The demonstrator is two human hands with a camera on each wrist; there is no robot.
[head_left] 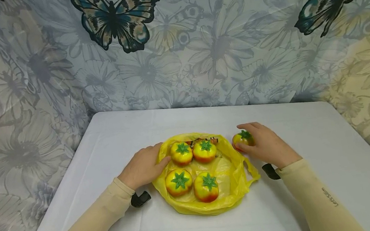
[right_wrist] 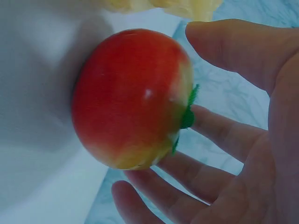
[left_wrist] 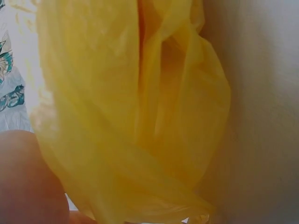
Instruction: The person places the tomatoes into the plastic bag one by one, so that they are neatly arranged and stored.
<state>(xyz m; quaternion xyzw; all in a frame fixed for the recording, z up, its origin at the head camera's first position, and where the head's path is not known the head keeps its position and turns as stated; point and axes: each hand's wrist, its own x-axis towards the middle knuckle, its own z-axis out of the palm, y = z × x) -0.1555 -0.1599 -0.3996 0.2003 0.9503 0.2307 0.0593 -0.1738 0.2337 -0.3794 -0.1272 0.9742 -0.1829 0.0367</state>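
A yellow plastic bag [head_left: 225, 164] lies spread open on the table, with several yellow-red artificial tomatoes [head_left: 179, 182] with green star-shaped tops inside it. My left hand [head_left: 144, 166] grips the bag's left rim, thumb over the inner side; in the left wrist view the bag [left_wrist: 117, 93] hides most of the fingers. To the right of the bag, one more tomato [head_left: 241, 139] rests on the table. My right hand [head_left: 265, 142] is around that tomato; in the right wrist view its fingers reach past the tomato [right_wrist: 131, 98] and the thumb stands apart from it.
A white cloth covers the table [head_left: 131, 125]. Behind it hangs a fabric backdrop [head_left: 218, 50] with flowers and butterflies. A loose bag handle [head_left: 251, 171] lies near the right wrist. Each wrist carries a small black camera [head_left: 141, 199].
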